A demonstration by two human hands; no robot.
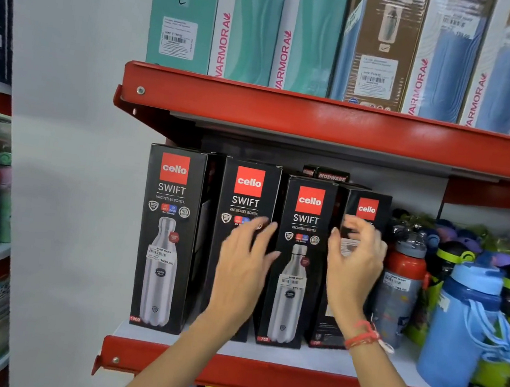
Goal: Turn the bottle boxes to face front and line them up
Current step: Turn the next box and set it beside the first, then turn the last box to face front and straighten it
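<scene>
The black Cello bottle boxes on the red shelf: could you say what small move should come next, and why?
Probably the right hand should turn the rightmost black Cello box to face front: it stands angled, set back from the third black box, whose front faces out.

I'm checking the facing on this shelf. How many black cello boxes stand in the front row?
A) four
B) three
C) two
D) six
A: four cello boxes stand side by side on the shelf, from the leftmost box to the rightmost box, which the right hand partly covers.
</scene>
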